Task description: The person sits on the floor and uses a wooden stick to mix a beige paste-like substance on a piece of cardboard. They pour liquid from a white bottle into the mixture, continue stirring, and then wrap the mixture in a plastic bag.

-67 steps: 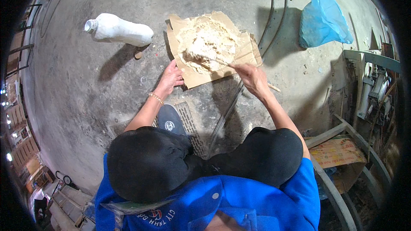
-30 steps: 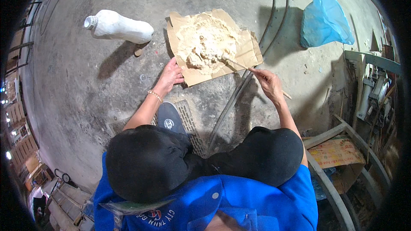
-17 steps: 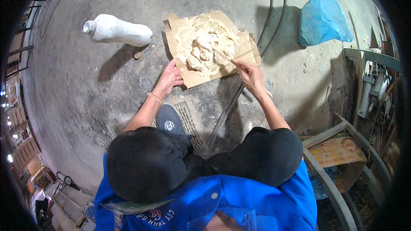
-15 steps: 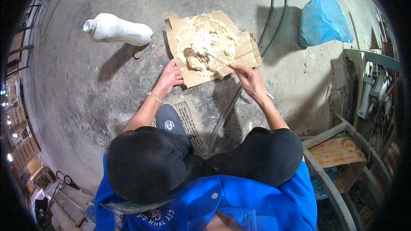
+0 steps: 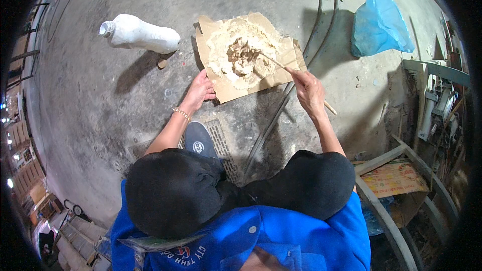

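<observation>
On the left, a white bottle lies tilted above the floor, well apart from the left edge of a brown sheet. The left hand is at that sheet's near-left corner, partly open, fingers loosely bent; whether it pinches the edge or only presses on it, I cannot tell. The sheet seems light, so steady pressure at this corner should stop it sliding under the stirring.

The pale mixture sits heaped over the sheet's middle, spreading toward its far and left edges, while the right corner is mostly bare. Its centre looks darker and lumpy, with a paler, powdery ring around. Good stirring here would draw that ring inward in short folds, keeping the loose powder off the edges.

A thin stick slants from the mixture across the right part of the sheet; its tip is buried. The right hand, just beyond the near-right edge, is closed around the stick, fingers curled, its back upward and the forearm reaching up from the lower right. The stick's free end protrudes behind the hand.
</observation>
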`<state>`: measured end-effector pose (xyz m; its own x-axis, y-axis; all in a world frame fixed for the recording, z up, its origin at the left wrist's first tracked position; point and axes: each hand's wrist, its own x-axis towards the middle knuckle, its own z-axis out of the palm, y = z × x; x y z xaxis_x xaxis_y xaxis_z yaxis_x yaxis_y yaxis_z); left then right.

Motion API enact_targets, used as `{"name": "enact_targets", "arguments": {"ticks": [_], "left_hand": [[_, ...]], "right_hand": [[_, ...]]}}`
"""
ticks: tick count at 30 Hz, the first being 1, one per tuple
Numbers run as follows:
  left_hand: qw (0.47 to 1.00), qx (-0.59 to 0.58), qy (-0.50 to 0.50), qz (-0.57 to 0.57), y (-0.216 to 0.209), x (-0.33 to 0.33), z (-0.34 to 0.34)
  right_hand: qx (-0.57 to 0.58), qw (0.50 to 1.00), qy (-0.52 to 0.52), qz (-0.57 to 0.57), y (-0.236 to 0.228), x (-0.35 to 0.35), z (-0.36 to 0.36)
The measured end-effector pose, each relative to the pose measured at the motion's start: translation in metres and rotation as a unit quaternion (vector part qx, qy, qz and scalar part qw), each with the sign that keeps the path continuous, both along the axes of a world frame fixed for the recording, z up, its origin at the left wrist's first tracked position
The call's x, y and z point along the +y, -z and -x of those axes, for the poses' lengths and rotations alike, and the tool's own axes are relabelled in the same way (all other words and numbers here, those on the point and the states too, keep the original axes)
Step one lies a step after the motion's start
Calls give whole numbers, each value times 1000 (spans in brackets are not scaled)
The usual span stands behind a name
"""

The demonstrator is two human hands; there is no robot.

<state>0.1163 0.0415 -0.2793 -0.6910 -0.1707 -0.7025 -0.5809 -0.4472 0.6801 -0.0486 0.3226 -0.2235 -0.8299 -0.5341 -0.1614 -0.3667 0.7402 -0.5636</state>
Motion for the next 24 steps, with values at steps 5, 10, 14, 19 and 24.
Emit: {"name": "enact_targets", "arguments": {"ticks": [5,10,14,19,24], "left_hand": [[1000,9,5,0,2,2,6],[1000,2,-19,-5,2,3,0],[1000,-7,-10,6,0,3,0],[1000,-4,-11,-5,1,6,6],[1000,-9,1,8,0,4,8]], "right_hand": [[20,999,-45,-1,15,-26,-9],[-50,994,-90,43,17,8,-26],[-90,995,-10,-45,8,40,-7],[-13,996,49,73,26,29,-20],[-67,986,68,134,34,-4,-30]]}}
